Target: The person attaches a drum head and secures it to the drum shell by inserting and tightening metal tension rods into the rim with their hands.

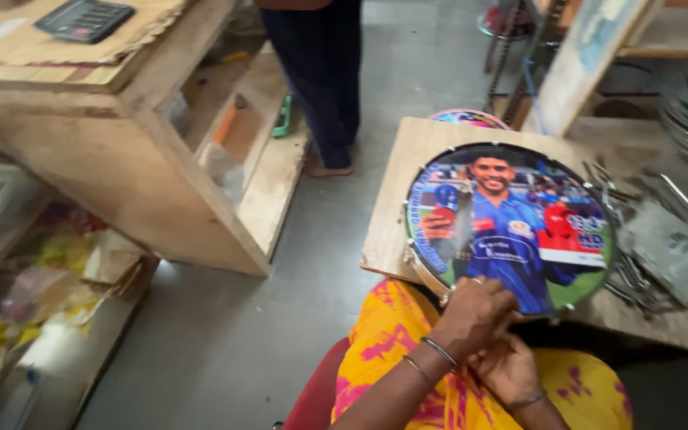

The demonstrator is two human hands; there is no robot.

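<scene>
Fingers of the left hand (475,314) curl over the near rim of the round printed drum (510,227) lying on the wooden worktop (396,231), the right hand (510,370) tucked beneath with its grip hidden; rim fittings appear mostly mounted, loose metal hooks (639,239) lie beside.

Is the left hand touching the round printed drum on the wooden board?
Touching. The head view shows the left hand resting its fingers on the near rim of the round printed drum, with no gap visible between them.
</scene>
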